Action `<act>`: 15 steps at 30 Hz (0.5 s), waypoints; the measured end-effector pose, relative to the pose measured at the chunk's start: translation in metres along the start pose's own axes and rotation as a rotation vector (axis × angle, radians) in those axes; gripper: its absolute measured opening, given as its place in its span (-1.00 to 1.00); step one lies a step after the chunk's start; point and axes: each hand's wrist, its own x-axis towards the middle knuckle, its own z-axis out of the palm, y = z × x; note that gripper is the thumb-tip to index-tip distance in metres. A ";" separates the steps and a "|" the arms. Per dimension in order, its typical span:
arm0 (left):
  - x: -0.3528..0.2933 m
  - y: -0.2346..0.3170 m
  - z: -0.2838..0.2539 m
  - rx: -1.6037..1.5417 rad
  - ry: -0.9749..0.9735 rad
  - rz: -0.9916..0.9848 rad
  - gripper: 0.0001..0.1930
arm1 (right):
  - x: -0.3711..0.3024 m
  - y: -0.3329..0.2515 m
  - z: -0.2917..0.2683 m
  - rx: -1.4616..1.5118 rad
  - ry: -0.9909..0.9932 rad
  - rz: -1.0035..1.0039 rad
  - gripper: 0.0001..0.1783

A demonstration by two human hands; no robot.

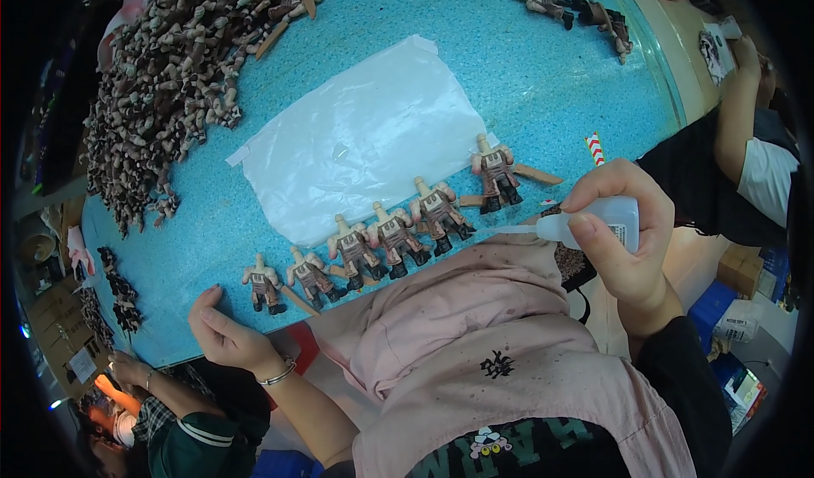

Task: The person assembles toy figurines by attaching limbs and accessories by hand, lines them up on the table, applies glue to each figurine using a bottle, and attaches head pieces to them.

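My right hand [632,232] is wrapped round a small translucent white squeeze bottle [615,221], held on its side. Its thin nozzle points left, toward the feet of the figures by the table's near edge. Several headless toy figures [393,234] with bare arms, brown outfits and black boots lie there in a slanting row. The rightmost figure [495,173] lies a little apart. Flat brown sticks [538,175] show beside some of them. My left hand [227,332] rests at the table edge near the leftmost figure [261,284], fingers loosely curled, with nothing visible in it.
A large heap of figure parts [170,88] covers the blue table's [543,80] far left. A white plastic sheet [365,139] lies in the middle. More figures [585,12] lie far right. Co-workers' arms [736,130] show at right and lower left.
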 end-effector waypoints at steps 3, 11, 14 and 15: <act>-0.001 0.000 0.001 0.005 0.001 0.002 -0.70 | -0.002 0.000 -0.007 -0.018 0.026 -0.013 -0.88; -0.002 -0.001 -0.003 0.005 -0.001 -0.024 -0.68 | -0.008 -0.002 -0.025 0.018 0.200 0.061 -0.90; -0.002 -0.002 -0.002 0.006 -0.014 -0.027 -0.68 | -0.009 0.000 -0.027 0.010 0.219 0.075 -0.90; -0.002 -0.002 -0.002 0.011 -0.017 -0.029 -0.67 | -0.009 0.000 -0.027 0.008 0.220 0.076 -0.90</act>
